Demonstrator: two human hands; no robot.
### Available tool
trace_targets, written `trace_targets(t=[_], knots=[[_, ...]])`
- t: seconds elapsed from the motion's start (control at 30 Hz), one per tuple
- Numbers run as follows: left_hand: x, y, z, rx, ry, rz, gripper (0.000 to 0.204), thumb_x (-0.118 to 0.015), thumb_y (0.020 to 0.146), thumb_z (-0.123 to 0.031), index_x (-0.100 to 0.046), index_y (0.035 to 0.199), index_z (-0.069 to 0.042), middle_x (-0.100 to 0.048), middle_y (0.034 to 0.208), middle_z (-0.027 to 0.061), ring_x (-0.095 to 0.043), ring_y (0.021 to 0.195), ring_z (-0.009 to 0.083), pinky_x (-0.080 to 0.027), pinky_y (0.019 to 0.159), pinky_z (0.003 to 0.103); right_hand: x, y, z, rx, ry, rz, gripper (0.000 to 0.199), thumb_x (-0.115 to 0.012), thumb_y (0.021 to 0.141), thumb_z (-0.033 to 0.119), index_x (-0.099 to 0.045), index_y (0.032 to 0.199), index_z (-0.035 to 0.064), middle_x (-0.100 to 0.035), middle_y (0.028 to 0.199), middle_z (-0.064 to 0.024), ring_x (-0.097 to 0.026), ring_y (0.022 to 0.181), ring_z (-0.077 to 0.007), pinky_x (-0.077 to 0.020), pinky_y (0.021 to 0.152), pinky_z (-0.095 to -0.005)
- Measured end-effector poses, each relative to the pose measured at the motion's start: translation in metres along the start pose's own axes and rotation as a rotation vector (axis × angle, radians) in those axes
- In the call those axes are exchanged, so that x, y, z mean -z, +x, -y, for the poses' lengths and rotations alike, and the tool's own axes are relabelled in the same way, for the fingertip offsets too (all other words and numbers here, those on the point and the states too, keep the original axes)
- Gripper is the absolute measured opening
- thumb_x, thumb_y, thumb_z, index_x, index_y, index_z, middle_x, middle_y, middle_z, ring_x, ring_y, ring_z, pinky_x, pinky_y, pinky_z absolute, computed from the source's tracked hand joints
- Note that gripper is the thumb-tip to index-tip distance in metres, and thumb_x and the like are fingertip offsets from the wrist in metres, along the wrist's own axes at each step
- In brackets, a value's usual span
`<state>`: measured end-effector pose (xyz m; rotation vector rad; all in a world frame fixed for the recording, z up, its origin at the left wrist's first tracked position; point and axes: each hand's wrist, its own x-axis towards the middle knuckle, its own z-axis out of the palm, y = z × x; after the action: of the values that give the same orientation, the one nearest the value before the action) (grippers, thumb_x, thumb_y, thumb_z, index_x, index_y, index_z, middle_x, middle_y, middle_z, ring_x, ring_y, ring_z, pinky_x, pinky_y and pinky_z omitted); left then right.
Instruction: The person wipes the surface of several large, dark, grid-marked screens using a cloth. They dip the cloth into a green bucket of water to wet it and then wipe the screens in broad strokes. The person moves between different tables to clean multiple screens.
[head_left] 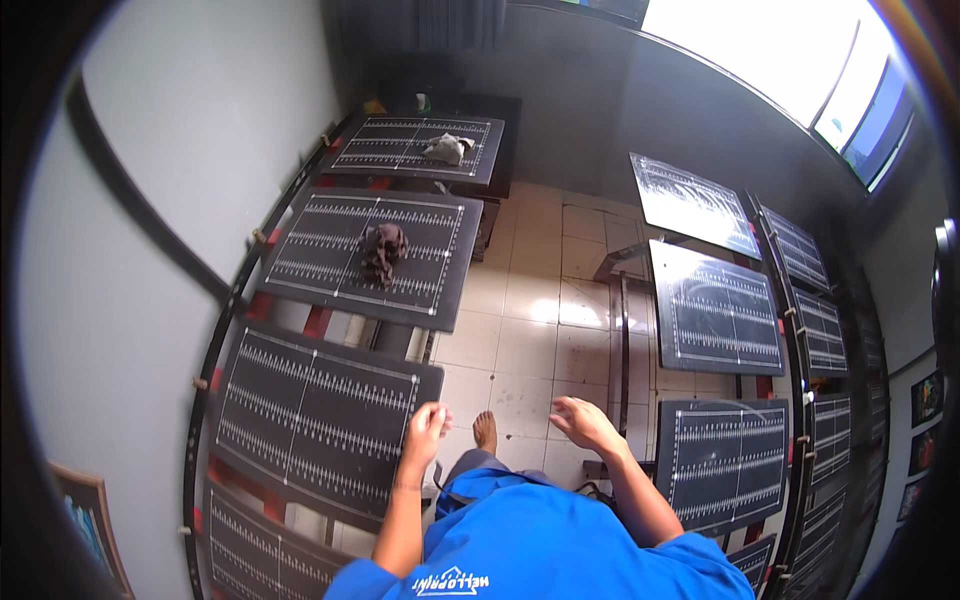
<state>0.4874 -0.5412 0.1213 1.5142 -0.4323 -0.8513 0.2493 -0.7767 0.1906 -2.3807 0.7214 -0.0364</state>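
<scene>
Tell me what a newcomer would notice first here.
The bright blue shirt at the bottom centre probably leaps out first, with the left hand and right hand ahead of it. On the ruled black boards at left, a crumpled brown cloth stands out, with a pale cloth one board farther.

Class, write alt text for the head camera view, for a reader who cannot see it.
A person in a blue shirt stands between two rows of dark ruled boards, left hand near one board's edge, right hand open above the tiled floor. A brown cloth and a pale cloth lie crumpled on separate left-row boards.
</scene>
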Motion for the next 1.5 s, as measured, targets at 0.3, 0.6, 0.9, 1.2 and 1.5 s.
trace_targets(t=[0.3,0.6,0.9,1.2,1.5], knots=[[-0.054,0.467,-0.116,-0.208,0.165,-0.027,0.018,-0.059,0.097,-0.025,-0.062,0.099,-0.007,-0.065,0.085,0.0012,-0.063,0.065,0.0099,-0.050,0.052,0.025,0.059,0.058,-0.116,-0.644,0.124,0.029,0.044,-0.066,0.092,0.030,-0.064,0.122,-0.0020,-0.070,0.115,-0.0198,-0.067,0.111,-0.0321,-0.0522,0.095,-0.0384],[-0.077,0.762,-0.155,-0.102,0.459,-0.596,0.050,-0.072,0.080,-0.036,-0.064,0.111,0.002,-0.069,0.110,0.0263,-0.064,0.111,0.0399,-0.050,0.096,0.045,0.102,0.225,-0.196,-0.478,0.104,0.075,0.046,-0.064,0.092,0.036,-0.065,0.120,-0.0006,-0.069,0.114,-0.0216,-0.065,0.110,-0.0370,-0.0510,0.095,-0.0438],[-0.102,0.732,-0.179,-0.474,0.578,-0.513,0.022,-0.070,0.083,-0.018,-0.063,0.087,0.003,-0.067,0.092,0.0238,-0.063,0.084,0.0401,-0.049,0.078,0.046,0.142,0.314,-0.193,-0.230,0.029,-0.096,0.043,-0.060,0.095,0.037,-0.062,0.121,0.0026,-0.068,0.109,-0.0219,-0.064,0.107,-0.0370,-0.0504,0.094,-0.0448],[-0.266,0.327,-0.201,-0.295,0.160,0.852,0.011,-0.066,0.092,-0.011,-0.059,0.091,-0.003,-0.057,0.080,-0.0036,-0.050,0.071,0.0037,-0.042,0.063,0.021,0.111,0.191,-0.146,-0.526,1.831,-0.384,0.062,-0.049,0.100,0.055,-0.037,0.145,0.0143,-0.056,0.132,-0.0105,-0.062,0.111,-0.0272,-0.0551,0.088,-0.0402],[-0.311,0.084,-0.236,-0.309,0.133,1.543,0.014,-0.071,0.080,0.000,-0.058,0.081,0.003,-0.059,0.098,0.0127,-0.057,0.091,0.0200,-0.045,0.083,0.031,0.061,-0.053,-0.082,-0.592,1.510,-0.970,0.060,-0.058,0.098,0.050,-0.042,0.142,0.0138,-0.060,0.125,-0.0090,-0.062,0.103,-0.0197,-0.0541,0.085,-0.0383]])
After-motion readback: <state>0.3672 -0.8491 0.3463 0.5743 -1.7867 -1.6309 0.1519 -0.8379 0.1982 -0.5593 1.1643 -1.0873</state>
